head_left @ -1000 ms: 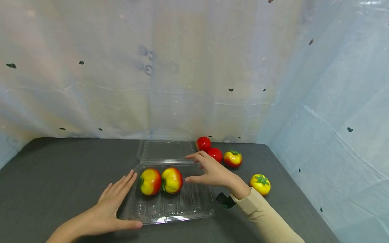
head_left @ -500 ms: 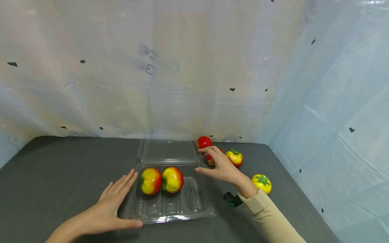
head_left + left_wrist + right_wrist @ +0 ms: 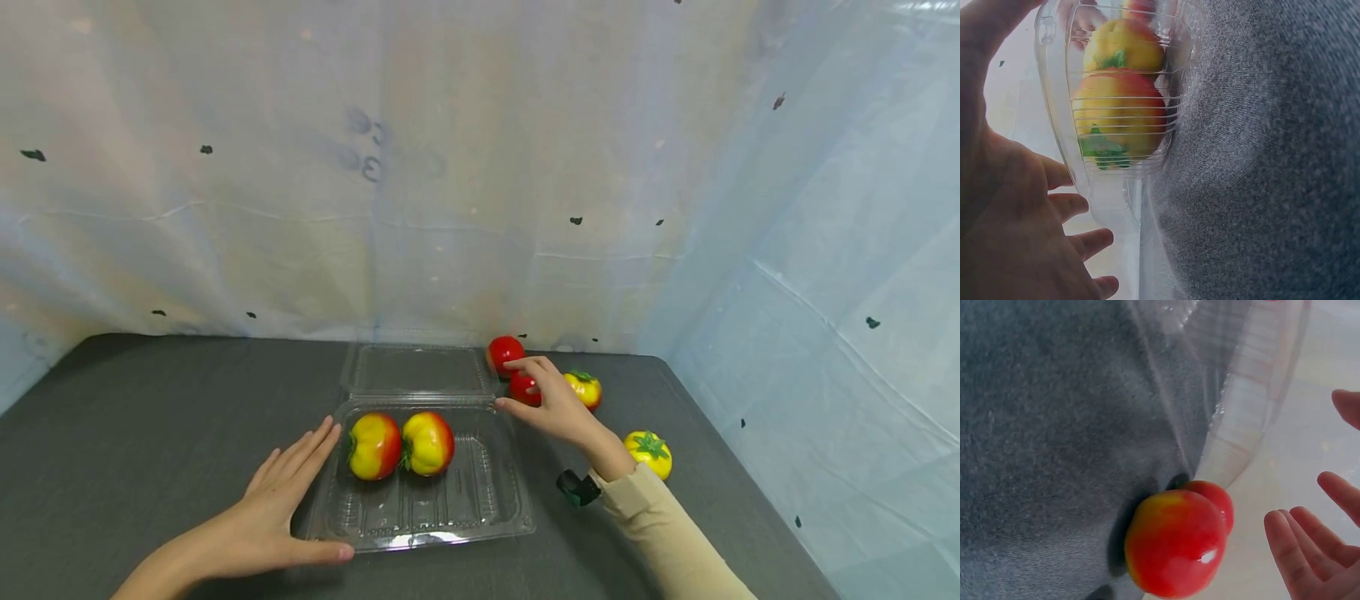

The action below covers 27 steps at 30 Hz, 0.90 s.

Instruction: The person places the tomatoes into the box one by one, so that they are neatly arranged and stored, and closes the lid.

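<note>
Two yellow-and-red tomatoes, a left one (image 3: 374, 447) and a right one (image 3: 428, 444), lie side by side in the clear plastic clamshell box (image 3: 480, 533). Its lid (image 3: 420, 371) lies folded back behind it. My left hand (image 3: 262, 517), fingers spread, touches the box's left rim. Above the table right of the box, my right hand (image 3: 558, 408) hovers with thumb and fingers apart and nothing between them. Nearest to it is a red tomato (image 3: 523, 388), partly hidden by the hand. In the right wrist view this tomato (image 3: 1175, 544) shows apart from the fingers (image 3: 1288, 550).
Behind is another red tomato (image 3: 505, 356), near the lid's right edge. A yellow-red tomato (image 3: 585, 389) sits right of my right hand, and a yellow one (image 3: 648, 454) stands beyond my forearm. Plastic sheeting (image 3: 450, 167) closes off the grey table's (image 3: 187, 417) back.
My right hand has moved right and slightly away from me, from over the box to beside the red tomatoes. My left hand has stayed at the box's rim.
</note>
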{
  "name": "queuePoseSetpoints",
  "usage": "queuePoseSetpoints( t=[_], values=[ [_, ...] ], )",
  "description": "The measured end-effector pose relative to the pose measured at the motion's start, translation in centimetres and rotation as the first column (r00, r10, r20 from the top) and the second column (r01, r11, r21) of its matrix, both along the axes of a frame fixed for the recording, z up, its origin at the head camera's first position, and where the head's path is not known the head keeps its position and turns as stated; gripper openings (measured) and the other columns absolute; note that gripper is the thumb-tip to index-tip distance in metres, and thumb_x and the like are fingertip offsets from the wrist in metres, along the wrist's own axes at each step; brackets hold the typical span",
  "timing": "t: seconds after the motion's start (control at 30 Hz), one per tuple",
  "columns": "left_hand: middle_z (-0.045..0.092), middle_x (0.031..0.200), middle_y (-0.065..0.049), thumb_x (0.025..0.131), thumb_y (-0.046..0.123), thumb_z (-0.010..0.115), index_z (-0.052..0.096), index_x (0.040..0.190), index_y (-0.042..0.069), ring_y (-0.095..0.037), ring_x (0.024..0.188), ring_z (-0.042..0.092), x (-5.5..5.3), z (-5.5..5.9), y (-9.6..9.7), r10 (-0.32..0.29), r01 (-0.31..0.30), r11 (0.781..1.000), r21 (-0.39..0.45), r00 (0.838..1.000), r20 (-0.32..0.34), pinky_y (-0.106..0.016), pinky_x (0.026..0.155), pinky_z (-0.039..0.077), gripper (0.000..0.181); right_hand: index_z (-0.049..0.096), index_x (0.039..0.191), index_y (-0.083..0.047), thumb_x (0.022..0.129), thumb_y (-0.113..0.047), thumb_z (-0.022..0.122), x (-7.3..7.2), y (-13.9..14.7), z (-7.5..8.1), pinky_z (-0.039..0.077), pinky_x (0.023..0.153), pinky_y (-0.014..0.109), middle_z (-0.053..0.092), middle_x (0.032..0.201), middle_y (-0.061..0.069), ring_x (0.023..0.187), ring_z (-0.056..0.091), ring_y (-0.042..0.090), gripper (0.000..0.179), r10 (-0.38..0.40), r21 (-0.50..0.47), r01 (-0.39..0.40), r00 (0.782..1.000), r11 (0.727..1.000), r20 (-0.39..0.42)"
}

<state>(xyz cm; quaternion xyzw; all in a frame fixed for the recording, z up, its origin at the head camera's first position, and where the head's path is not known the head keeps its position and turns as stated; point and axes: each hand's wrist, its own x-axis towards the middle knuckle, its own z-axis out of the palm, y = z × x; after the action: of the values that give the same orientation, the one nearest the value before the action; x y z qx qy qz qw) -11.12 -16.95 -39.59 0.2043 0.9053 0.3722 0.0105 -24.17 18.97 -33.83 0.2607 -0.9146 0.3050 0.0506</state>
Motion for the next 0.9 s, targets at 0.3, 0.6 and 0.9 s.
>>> queuePoseSetpoints(
  t=[0.3,0.6,0.9],
  values=[
    [0.002,0.162,-0.011,0.068,0.055,0.079,0.005,0.156,0.026,-0.051,0.141,0.008,0.1,-0.1,0.1,-0.005,0.005,1.0,0.01,1.0,-0.003,-0.073,0.105,-0.005,0.119,0.055,0.13,-0.004,0.085,-0.027,0.072,-1.4,0.1,-0.8,0.045,0.099,0.051,0.05,0.133,0.016,0.122,0.047,0.036,0.054,-0.051,0.05,0.051,0.999,0.997,-0.013],
    [0.002,0.162,-0.011,0.067,0.055,0.08,0.006,0.156,0.025,-0.051,0.141,0.008,0.2,0.0,0.2,-0.005,0.005,1.0,0.017,1.0,0.0,-0.073,0.104,-0.005,0.119,0.058,0.129,-0.006,0.086,-0.025,0.07,-2.6,0.5,-1.8,0.044,0.095,0.056,0.048,0.137,0.021,0.127,0.039,0.041,0.049,-0.079,0.106,0.083,0.996,0.991,-0.042],
    [0.002,0.162,-0.012,0.067,0.055,0.08,0.006,0.156,0.025,-0.05,0.141,0.007,0.2,0.0,0.2,-0.002,0.002,1.0,0.015,1.0,0.009,-0.074,0.104,-0.004,0.119,0.06,0.128,-0.006,0.085,-0.023,0.07,-3.3,1.0,-2.6,0.033,0.101,0.062,0.046,0.139,0.023,0.129,0.036,0.043,0.047,-0.084,0.103,0.086,0.996,0.991,-0.022]
  ],
)
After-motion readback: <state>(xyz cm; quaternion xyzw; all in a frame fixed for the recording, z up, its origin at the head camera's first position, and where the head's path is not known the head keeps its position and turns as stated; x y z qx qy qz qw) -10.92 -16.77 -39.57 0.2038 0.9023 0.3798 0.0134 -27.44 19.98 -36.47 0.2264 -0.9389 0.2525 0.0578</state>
